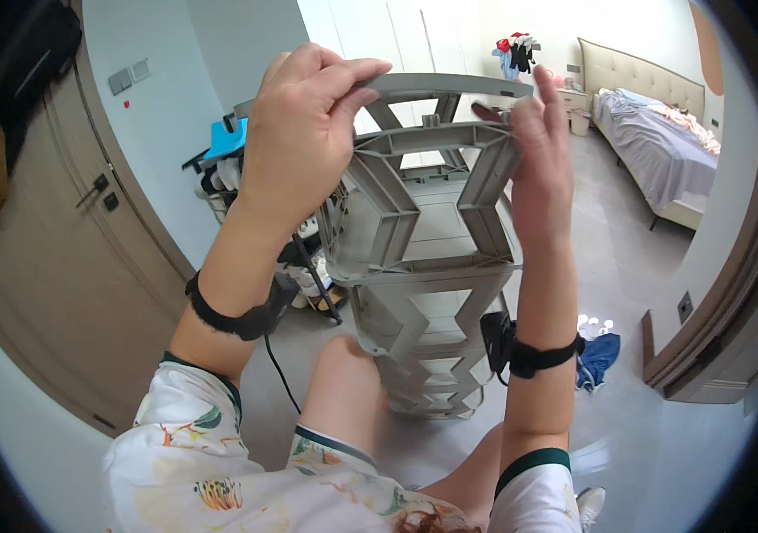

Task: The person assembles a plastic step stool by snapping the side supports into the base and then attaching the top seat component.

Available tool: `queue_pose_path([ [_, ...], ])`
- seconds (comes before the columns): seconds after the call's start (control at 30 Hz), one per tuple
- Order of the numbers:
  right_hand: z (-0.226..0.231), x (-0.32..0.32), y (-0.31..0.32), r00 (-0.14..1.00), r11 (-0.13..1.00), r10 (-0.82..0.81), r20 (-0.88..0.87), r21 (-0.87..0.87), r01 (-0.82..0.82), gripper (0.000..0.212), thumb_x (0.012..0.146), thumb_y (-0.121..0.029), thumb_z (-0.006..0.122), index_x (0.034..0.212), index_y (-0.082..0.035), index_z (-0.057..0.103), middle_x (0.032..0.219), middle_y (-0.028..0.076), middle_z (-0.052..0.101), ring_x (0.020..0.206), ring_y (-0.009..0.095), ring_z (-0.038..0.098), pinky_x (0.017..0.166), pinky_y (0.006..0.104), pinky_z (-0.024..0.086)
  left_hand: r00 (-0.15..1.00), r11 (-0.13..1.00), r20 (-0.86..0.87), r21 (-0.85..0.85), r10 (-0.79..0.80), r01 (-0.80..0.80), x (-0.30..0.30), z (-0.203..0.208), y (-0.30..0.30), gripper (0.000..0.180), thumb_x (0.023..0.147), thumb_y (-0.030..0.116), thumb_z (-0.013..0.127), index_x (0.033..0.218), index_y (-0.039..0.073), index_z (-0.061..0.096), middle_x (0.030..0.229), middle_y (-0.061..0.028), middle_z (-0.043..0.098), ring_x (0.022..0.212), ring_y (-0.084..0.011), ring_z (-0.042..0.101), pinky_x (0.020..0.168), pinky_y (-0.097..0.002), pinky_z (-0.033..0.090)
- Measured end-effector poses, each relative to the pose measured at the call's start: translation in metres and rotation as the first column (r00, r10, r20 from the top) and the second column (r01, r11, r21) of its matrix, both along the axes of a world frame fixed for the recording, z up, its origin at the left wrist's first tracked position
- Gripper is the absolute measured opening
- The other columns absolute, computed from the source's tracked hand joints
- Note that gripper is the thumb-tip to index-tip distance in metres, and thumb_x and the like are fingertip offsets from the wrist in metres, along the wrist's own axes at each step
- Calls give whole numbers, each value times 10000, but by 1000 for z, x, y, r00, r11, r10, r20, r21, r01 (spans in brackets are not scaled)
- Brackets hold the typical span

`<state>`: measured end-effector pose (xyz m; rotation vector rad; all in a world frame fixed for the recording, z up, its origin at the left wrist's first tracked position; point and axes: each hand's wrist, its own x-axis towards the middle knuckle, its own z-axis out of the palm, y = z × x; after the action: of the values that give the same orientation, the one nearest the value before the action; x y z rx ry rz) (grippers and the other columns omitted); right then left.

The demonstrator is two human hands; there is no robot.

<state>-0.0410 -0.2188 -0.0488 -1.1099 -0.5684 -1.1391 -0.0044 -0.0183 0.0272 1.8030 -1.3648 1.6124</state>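
A tall grey plastic shelving rack (pixel 423 293) with zigzag side struts stands on the floor in front of my knees. My left hand (pixel 303 124) grips the left end of the loose grey top frame (pixel 450 86), fingers curled over its rim. My right hand (pixel 540 147) holds the right end of that frame, fingers upright against its edge. The frame sits at the top of the rack, slightly tilted. Both wrists wear black bands.
A wooden door (pixel 59 258) is at the left, and beside it a cart with a blue item (pixel 226 138). A bed (pixel 654 133) stands at the far right. Blue cloth (pixel 599 355) lies on the floor near a wooden door frame (pixel 716 338).
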Motion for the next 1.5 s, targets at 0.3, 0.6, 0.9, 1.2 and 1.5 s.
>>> queue_pose_path([
  [0.3,-37,-8,24,978,998,32,-206,54,-21,298,916,-258,643,998,27,613,810,105,684,615,95,577,553,292,466,999,994,-50,-108,9,-14,-6,7,-3,258,873,43,617,1095,129,714,844,-38,532,751,-149,511,663,-252,423],
  [0.6,-30,-17,24,960,992,-126,-250,-33,122,333,975,-291,504,797,-14,554,626,137,640,609,337,647,574,429,488,989,992,-113,95,94,-83,-23,5,-6,263,896,2,583,1126,81,685,909,-20,526,810,-115,497,712,-230,419],
  [0.9,-34,-8,27,960,981,-195,-200,-60,187,342,970,-293,500,802,-2,560,661,217,626,659,425,630,602,476,492,975,987,-162,78,152,-141,-16,11,0,250,910,54,603,1150,58,670,922,-7,525,838,-99,494,757,-227,407],
  [1.2,-35,-16,26,963,981,-170,-209,-125,146,333,976,-277,484,823,8,566,707,214,643,708,414,645,655,479,504,963,997,-265,59,56,-42,-27,9,-11,270,896,16,609,1150,63,686,901,8,547,834,-85,494,751,-218,413],
  [1.5,-33,-10,23,959,982,-177,-223,-108,156,331,972,-286,493,822,0,566,692,218,633,706,420,635,659,475,500,933,992,-356,129,56,-10,-38,5,-6,288,874,-31,604,1120,77,705,878,14,543,811,-83,480,743,-214,409],
])
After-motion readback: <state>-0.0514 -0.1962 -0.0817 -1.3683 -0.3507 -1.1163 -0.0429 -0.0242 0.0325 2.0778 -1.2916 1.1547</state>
